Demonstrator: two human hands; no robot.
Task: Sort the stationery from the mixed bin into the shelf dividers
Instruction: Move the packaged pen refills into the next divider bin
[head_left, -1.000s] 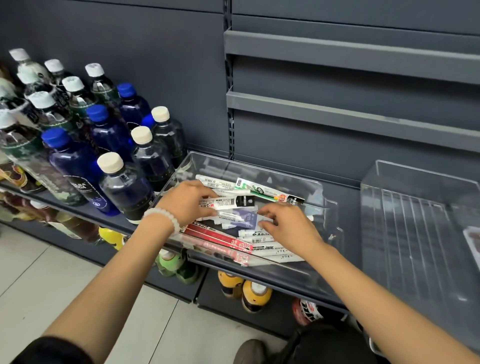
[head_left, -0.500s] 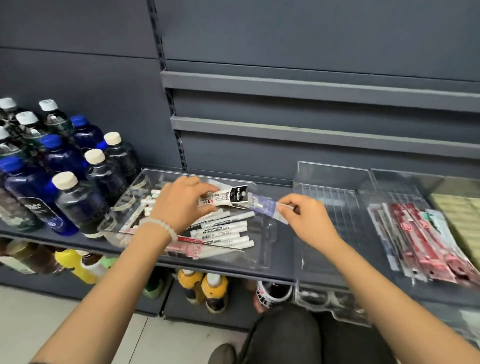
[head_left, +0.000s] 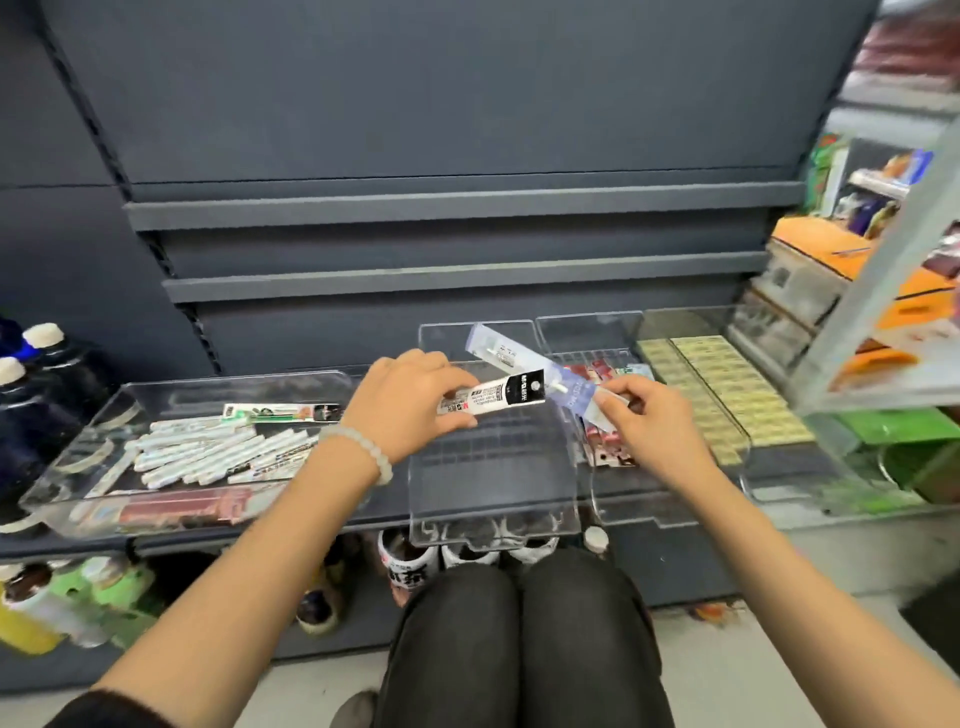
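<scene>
My left hand (head_left: 410, 405) grips a white pack with a black end (head_left: 498, 397) and holds it over an empty clear divider tray (head_left: 493, 493). My right hand (head_left: 649, 421) pinches a pale purple pack (head_left: 524, 358) that slants up to the left over the same tray's back. The clear mixed bin (head_left: 93, 488) lies at the left with several white pen packs (head_left: 208, 452), a green pack (head_left: 280, 411) and red packs (head_left: 182, 509) in it.
Right of the empty tray, a divider holds red packs (head_left: 605, 444), and another holds rows of yellowish packs (head_left: 727, 395). Dark bottles (head_left: 31, 379) stand at the far left. Bottles fill the shelf below. My knees (head_left: 519, 623) are under the shelf edge.
Both hands have lifted their packs out of the mixed bin and carried them right, over the empty divider tray. The view has swung right, bringing the filled dividers into sight.
</scene>
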